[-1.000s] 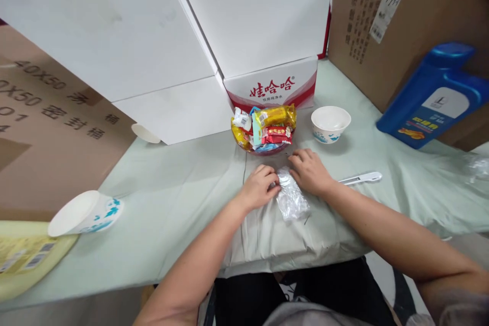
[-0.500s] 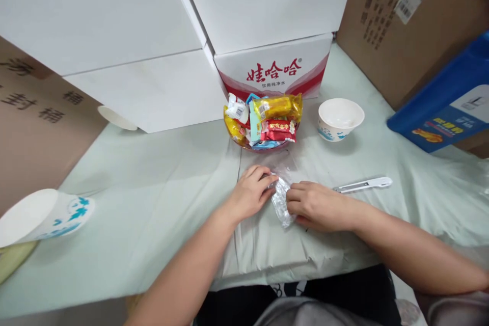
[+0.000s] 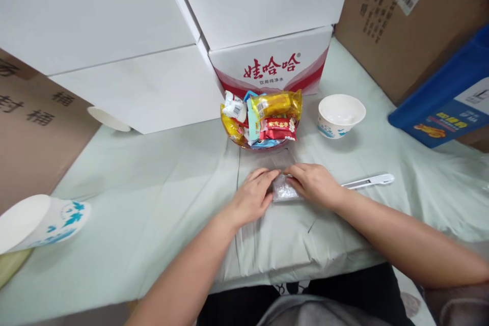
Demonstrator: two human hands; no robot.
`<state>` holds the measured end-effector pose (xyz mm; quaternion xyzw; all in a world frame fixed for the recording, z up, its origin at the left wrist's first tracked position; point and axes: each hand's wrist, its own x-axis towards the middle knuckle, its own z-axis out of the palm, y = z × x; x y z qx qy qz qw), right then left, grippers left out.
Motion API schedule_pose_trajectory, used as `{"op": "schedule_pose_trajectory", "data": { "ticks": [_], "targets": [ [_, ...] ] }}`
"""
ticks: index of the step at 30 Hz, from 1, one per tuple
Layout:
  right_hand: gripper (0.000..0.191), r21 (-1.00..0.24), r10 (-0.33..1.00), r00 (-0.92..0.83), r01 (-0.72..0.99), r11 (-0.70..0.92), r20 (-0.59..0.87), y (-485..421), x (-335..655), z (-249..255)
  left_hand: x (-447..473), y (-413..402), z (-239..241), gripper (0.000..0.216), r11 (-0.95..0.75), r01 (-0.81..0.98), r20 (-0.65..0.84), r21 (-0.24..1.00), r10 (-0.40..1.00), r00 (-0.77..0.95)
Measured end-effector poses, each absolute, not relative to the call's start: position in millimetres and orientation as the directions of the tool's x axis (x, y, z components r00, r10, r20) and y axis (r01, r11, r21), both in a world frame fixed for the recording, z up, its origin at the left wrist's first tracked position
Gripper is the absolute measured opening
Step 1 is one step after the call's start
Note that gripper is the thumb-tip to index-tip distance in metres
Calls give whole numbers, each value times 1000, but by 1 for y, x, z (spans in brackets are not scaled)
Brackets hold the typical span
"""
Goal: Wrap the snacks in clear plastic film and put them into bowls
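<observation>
A small, crinkled clear plastic bag point(image 3: 284, 191) lies on the cloth-covered table in front of me. My left hand point(image 3: 250, 196) is at its left side, the fingertips closed at its upper left corner. On the other side, my right hand point(image 3: 316, 184) curls over the bag, its fingers pinching the top edge close to the left fingertips. Part of the bag is hidden under the right hand. Just right of that hand lies a white utility knife point(image 3: 370, 181). Beyond the bag stands a bowl point(image 3: 250, 148) heaped with wrapped snacks point(image 3: 277, 107).
A white paper bowl point(image 3: 340, 117) stands at the right, near a blue container point(image 3: 439, 97) and a brown carton point(image 3: 389, 61). White boxes point(image 3: 133, 97) are stacked behind the snacks. At the left, a paper cup point(image 3: 57, 221) lies tilted on something yellow-green point(image 3: 13, 267).
The plastic bag has been turned from slanting to lying crosswise. My right hand has moved up and left, closer to my left hand. A thin dark mark on the cloth is now uncovered.
</observation>
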<state>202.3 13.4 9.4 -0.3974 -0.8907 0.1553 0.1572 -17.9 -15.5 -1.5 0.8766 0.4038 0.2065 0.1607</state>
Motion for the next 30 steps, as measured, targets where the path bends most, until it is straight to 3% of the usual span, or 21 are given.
{"op": "schedule_pose_trajectory", "data": {
  "ticks": [6, 10, 13, 15, 17, 19, 21, 25, 28, 30],
  "targets": [
    [19, -322, 780, -624, 731, 602, 42, 15, 193, 10, -17, -16, 5, 32, -640, 620, 454, 453, 765, 458],
    [19, -298, 812, -576, 762, 574, 91, 18, 197, 9, -17, -13, 7, 8, -696, 581, 327, 422, 715, 618],
    [17, -314, 832, -489, 772, 553, 263, 22, 206, 10, -18, -11, 7, 8, -659, 603, 224, 450, 736, 639],
    [19, -372, 772, -516, 679, 633, 372, 21, 210, 11, -18, -10, 6, 10, -657, 597, 223, 460, 736, 639],
    [21, -419, 651, -656, 505, 754, 381, 18, 209, 11, -18, -10, 5, 10, -663, 588, 245, 462, 733, 634],
    [20, -448, 553, -777, 396, 801, 302, 14, 205, 10, -20, -9, 4, 11, -661, 589, 265, 464, 738, 620],
    [17, -456, 532, -813, 390, 800, 237, 11, 200, 7, -24, -7, 3, 11, -650, 598, 276, 469, 751, 600],
    [12, -448, 532, -808, 390, 805, 254, 11, 196, 1, -38, 2, -3, 8, -605, 631, 336, 485, 796, 504],
    [17, -433, 570, -744, 411, 802, 349, 19, 206, 9, -46, 9, -8, 12, -567, 651, 363, 505, 824, 436],
    [21, -396, 639, -594, 502, 769, 488, 31, 221, 24, -48, 11, -10, 13, -557, 647, 352, 520, 830, 432]
  ]
}}
